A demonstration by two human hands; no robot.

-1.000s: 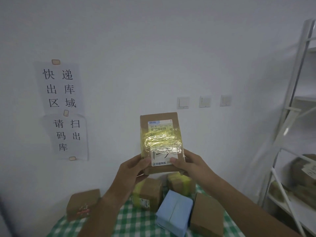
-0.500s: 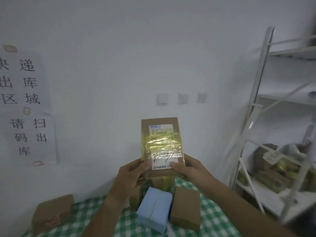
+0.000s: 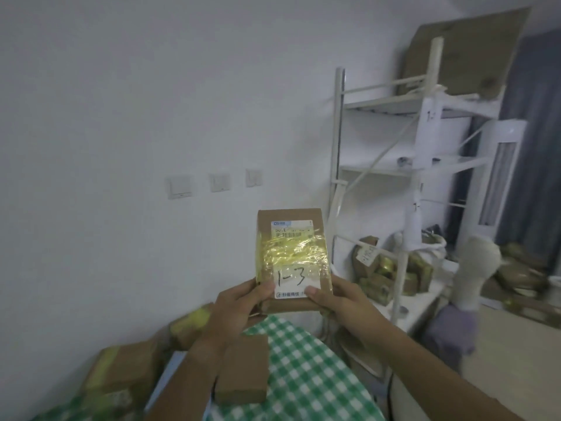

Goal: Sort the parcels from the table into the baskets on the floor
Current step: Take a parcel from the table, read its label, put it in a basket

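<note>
Both hands, left hand (image 3: 239, 302) and right hand (image 3: 337, 299), grip the taped parcel (image 3: 293, 259), seemingly reading "1-3"; next, find its basket.

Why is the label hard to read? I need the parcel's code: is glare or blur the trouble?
Head view: dim room; the yellow tape across the held parcel glares over the barcode; handwritten "1-3" stays legible; the printed code line is too small and smeared; the shelf is blurred.

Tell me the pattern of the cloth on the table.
Green-and-white check tablecloth, clearest in the head view.
</note>
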